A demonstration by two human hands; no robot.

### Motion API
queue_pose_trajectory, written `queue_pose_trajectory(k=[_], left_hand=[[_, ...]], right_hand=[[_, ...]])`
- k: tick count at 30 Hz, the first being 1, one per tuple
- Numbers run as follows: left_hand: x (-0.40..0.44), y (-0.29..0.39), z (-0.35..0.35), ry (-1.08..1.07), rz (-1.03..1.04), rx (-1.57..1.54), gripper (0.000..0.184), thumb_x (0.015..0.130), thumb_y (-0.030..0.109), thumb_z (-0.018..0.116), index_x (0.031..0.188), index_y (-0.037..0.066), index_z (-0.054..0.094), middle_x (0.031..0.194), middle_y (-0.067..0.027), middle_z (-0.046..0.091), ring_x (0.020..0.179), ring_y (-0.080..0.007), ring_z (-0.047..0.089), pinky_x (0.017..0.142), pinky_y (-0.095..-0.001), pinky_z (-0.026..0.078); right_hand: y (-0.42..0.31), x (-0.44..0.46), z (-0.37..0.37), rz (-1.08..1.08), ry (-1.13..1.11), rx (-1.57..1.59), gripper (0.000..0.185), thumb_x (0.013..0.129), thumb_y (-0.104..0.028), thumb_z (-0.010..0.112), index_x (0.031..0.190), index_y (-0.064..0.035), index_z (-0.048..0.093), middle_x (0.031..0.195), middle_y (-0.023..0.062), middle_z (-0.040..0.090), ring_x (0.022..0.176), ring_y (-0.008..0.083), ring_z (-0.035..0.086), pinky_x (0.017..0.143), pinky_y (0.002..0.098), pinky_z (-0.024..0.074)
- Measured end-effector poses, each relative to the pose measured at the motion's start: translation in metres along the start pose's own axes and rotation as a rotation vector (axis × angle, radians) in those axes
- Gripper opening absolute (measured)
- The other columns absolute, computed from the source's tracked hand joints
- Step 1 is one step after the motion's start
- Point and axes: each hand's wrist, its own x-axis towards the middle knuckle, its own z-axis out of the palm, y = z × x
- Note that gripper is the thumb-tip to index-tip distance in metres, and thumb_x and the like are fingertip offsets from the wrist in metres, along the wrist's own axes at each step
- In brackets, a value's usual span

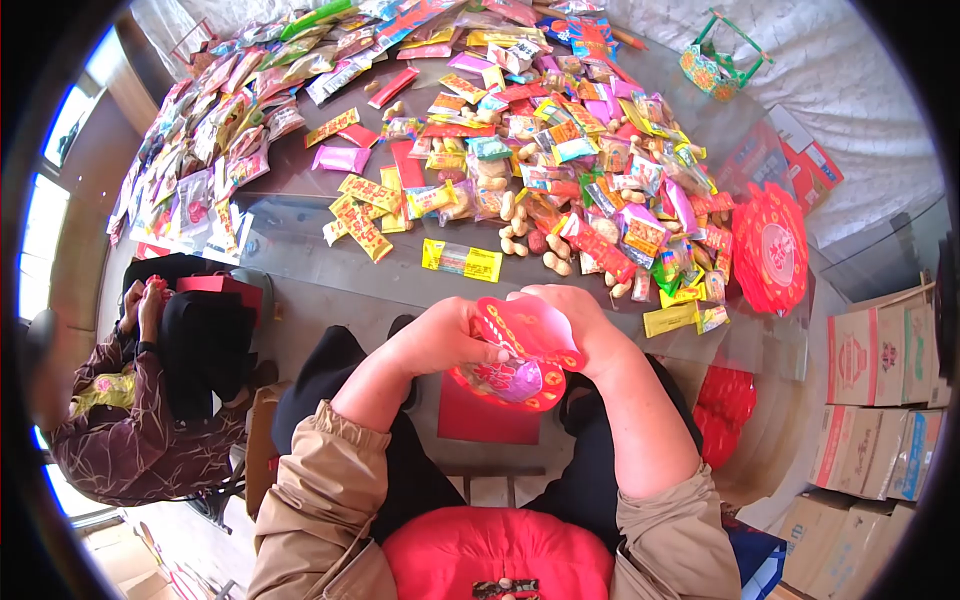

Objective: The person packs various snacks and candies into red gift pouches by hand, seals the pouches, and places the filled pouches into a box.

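Left hand (pixel 445 335) pinches red pouch (pixel 528 350); right hand (pixel 578 318) at its edge, grip hidden. Step: apparently opening it; next needs steady support.

a red pouch (pixel 512 388) with orange-gold marks and a purplish-pink middle tilts between the left hand (pixel 448 335) and the right hand (pixel 578 318), its upper part spread wide, just before the bench (pixel 310 240).

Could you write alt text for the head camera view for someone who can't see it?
A person's left hand and right hand hold a patterned red packet before a table strewn with wrapped snacks and peanuts. More red packets lie at the table's right; another person sits at left, and cardboard boxes stand at right.
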Motion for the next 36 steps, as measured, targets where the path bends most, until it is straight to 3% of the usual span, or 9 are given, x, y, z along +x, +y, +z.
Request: queue_pose_trajectory(k=[11,14,26,31,34,36], left_hand=[[0.002,-0.006,0.000,0.013,0.018,0.038,0.028,0.085,0.009,0.084,0.110,0.000,0.073,0.095,-0.0032,0.076,0.087,-0.0086,0.066,0.084,-0.0321,0.055],[0.003,-0.007,-0.001,0.009,0.026,0.044,0.028,0.085,0.008,0.084,0.109,0.000,0.073,0.095,-0.0033,0.077,0.088,-0.0086,0.066,0.085,-0.0326,0.055],[0.005,-0.008,0.003,-0.004,0.053,0.037,0.026,0.085,0.007,0.084,0.108,0.000,0.074,0.095,-0.0028,0.077,0.088,-0.0086,0.067,0.085,-0.0325,0.056],[0.004,-0.008,0.003,0.015,0.024,-0.021,0.026,0.085,0.007,0.084,0.107,0.000,0.074,0.095,-0.0028,0.077,0.088,-0.0092,0.067,0.085,-0.0327,0.056],[0.003,-0.005,0.003,0.019,-0.007,0.008,0.025,0.085,-0.001,0.081,0.108,0.000,0.073,0.099,-0.0021,0.076,0.092,-0.0085,0.067,0.088,-0.0307,0.056],[0.004,-0.005,0.002,0.018,-0.005,0.008,0.026,0.085,0.006,0.083,0.108,0.000,0.073,0.097,-0.0028,0.076,0.090,-0.0090,0.067,0.086,-0.0321,0.056]], right_hand=[[-0.006,0.000,-0.004,0.012,-0.019,-0.049,0.026,0.086,-0.026,0.069,0.106,-0.0087,0.067,0.097,0.0111,0.069,0.098,0.0322,0.067,0.081,0.0400,0.0532],[-0.001,0.000,0.003,-0.011,0.074,0.038,0.018,0.086,-0.029,0.067,0.096,-0.0135,0.066,0.093,0.0091,0.069,0.095,0.0317,0.068,0.078,0.0430,0.0541],[0.005,-0.001,0.010,-0.045,0.128,-0.007,0.018,0.086,-0.029,0.066,0.094,-0.0133,0.065,0.090,0.0097,0.068,0.094,0.0328,0.068,0.078,0.0445,0.0535],[0.000,0.002,0.005,0.001,0.047,-0.004,0.019,0.085,-0.030,0.067,0.093,-0.0135,0.064,0.091,0.0092,0.068,0.095,0.0324,0.068,0.078,0.0447,0.0534],[0.000,0.000,0.004,0.004,0.042,-0.010,0.019,0.085,-0.030,0.068,0.093,-0.0134,0.064,0.090,0.0089,0.068,0.095,0.0321,0.067,0.077,0.0445,0.0535],[0.004,0.001,0.007,-0.025,0.073,0.002,0.019,0.084,-0.030,0.068,0.093,-0.0134,0.064,0.090,0.0088,0.068,0.094,0.0321,0.067,0.077,0.0443,0.0537]])
